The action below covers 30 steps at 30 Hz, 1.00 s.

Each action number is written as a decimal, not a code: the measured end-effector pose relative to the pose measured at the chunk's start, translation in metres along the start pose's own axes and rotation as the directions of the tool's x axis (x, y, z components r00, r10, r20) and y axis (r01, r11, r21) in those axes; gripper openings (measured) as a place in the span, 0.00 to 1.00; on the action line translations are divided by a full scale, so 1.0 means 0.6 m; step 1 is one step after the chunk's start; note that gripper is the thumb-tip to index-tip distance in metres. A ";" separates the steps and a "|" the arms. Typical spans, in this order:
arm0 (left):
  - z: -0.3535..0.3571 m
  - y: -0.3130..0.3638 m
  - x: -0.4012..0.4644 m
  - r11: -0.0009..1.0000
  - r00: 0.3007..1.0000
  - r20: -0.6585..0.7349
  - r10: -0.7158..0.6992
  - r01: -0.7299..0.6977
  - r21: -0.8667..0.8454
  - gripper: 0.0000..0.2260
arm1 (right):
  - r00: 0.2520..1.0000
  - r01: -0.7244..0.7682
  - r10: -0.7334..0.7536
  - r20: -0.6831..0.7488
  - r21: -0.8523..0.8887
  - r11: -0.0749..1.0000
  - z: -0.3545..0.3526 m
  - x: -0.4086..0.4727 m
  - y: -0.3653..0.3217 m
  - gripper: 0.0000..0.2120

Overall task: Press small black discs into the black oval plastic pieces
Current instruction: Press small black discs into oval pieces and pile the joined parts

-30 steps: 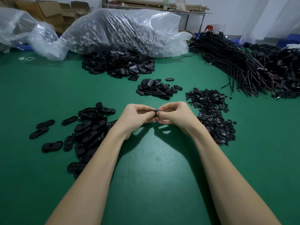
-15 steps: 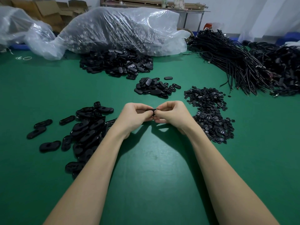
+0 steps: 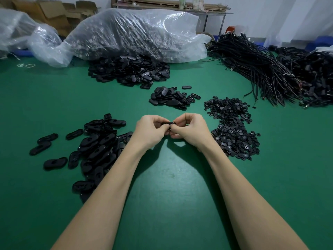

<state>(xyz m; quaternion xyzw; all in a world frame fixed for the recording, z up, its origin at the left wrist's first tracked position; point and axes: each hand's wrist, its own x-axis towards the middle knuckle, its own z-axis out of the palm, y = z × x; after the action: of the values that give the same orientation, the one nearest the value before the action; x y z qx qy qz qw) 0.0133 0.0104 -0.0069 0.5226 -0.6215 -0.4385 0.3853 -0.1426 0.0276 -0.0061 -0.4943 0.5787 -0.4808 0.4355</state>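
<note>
My left hand (image 3: pixel 149 129) and my right hand (image 3: pixel 190 129) meet above the green table (image 3: pixel 171 177), both pinching one black oval piece (image 3: pixel 166 125) between fingertips; most of it is hidden by my fingers, and I cannot see a disc in it. A pile of black oval pieces (image 3: pixel 97 147) lies to the left of my left forearm. A heap of small black discs (image 3: pixel 232 130) lies just right of my right hand. A smaller pile of oval pieces (image 3: pixel 171 98) sits beyond my hands.
A large heap of oval pieces (image 3: pixel 129 71) spills from a clear plastic bag (image 3: pixel 137 33) at the back. Bundles of black cables (image 3: pixel 261 69) fill the back right. Cardboard boxes (image 3: pixel 52 13) stand at the far left.
My hands have stayed together on the oval piece with only slight finger shifts. The view has tilted a little, moving everything slightly in frame.
</note>
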 end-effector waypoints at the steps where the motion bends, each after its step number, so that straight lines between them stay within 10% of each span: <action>1: 0.001 0.000 0.000 1.000 1.000 -0.004 0.004 -0.004 0.008 0.09 | 1.000 0.003 -0.003 -0.003 0.000 1.000 0.000 0.000 0.001 0.06; 30: -0.010 0.006 -0.008 0.976 0.995 0.095 -0.027 0.047 -0.212 0.07 | 0.999 0.002 -0.008 0.052 0.117 0.993 -0.007 -0.001 0.002 0.06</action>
<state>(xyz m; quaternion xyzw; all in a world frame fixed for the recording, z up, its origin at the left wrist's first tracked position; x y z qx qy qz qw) 0.0183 0.0148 -0.0017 0.4688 -0.5780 -0.5334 0.4022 -0.1468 0.0285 -0.0068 -0.4818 0.5366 -0.5020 0.4774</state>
